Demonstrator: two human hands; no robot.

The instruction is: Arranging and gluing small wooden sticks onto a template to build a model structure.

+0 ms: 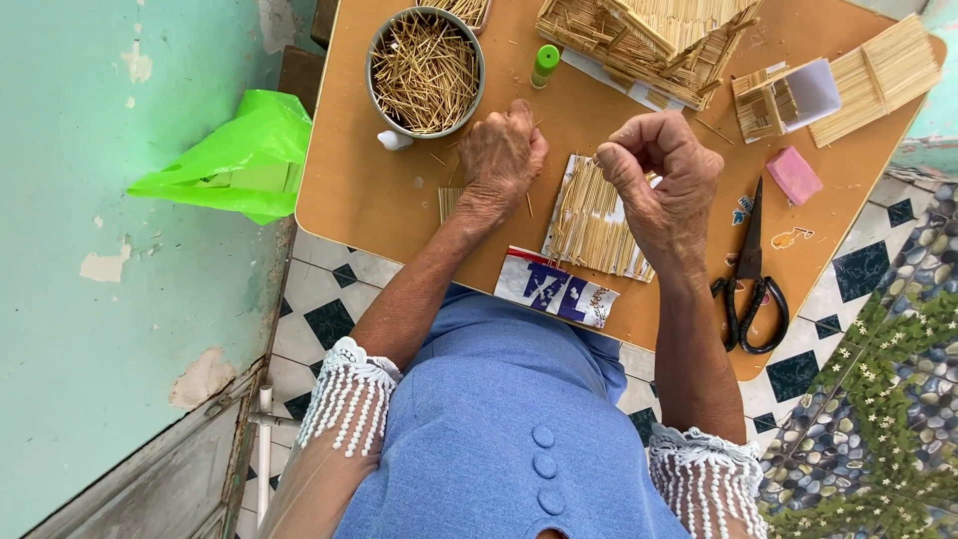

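My left hand [502, 152] rests fisted on the orange table [369, 190], with a thin wooden stick poking out from its fingers, just below a round metal bowl [425, 70] full of loose sticks. My right hand [661, 170] hovers curled over a flat panel of glued sticks [587, 228], fingertips pinched together at the panel's upper edge; whether a stick is pinched there I cannot tell. The panel lies on a printed paper sheet [555, 289] at the table's near edge.
A stick-built model house [649, 40] stands at the back. Black scissors [750, 279], a pink eraser [794, 175], a small stick box [783, 100], a stick mat [883, 70] lie right. A green-capped glue bottle [545, 65] and a green plastic bag [239, 155] sit left.
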